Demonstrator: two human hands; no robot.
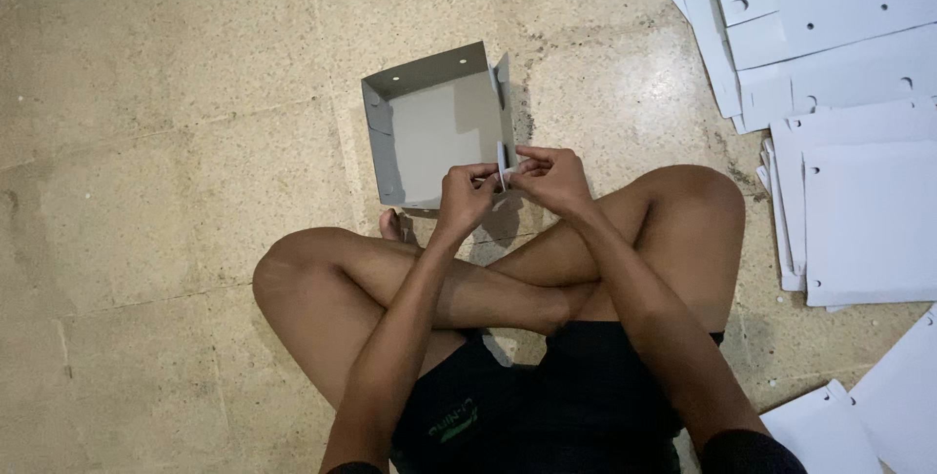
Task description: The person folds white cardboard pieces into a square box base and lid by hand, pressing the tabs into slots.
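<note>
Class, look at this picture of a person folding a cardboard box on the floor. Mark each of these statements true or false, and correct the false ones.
1. Both hands pinch the near right corner of the grey box. True: the left hand and the right hand meet at that corner.
2. The box stands on a wooden table. False: it rests on the speckled stone floor.
3. Flat white cardboard sheets lie to the person's right. True.
4. The box is filled with paper. False: its inside shows bare.
5. The person sits cross-legged. True: the legs are folded in front of the body.
6. The left hand rests on the sheets. False: it is at the box.
</note>
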